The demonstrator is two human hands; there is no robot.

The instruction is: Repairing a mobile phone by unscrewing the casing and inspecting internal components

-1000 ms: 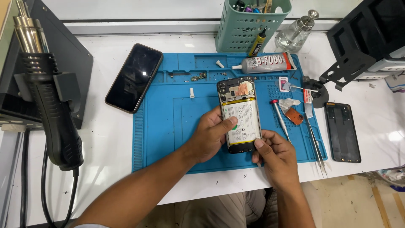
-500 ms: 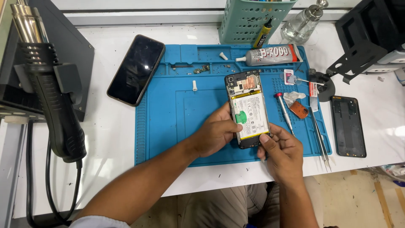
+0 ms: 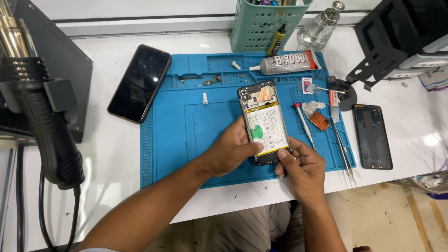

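The opened phone (image 3: 262, 122) now lies slightly more tilted in both hands.

one opened phone (image 3: 264, 123), one intact phone (image 3: 140, 83), one back cover (image 3: 372, 136), one glue tube (image 3: 288, 62), one screwdriver (image 3: 304, 120), one blue mat (image 3: 177, 130)

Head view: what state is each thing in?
Opened phone: back off, battery showing, held over the mat.
Left hand: grips its left edge.
Right hand: at its bottom end.
Black phone: screen dark, flat.
Glue tube: capped, lying.
Back cover: off, flat.
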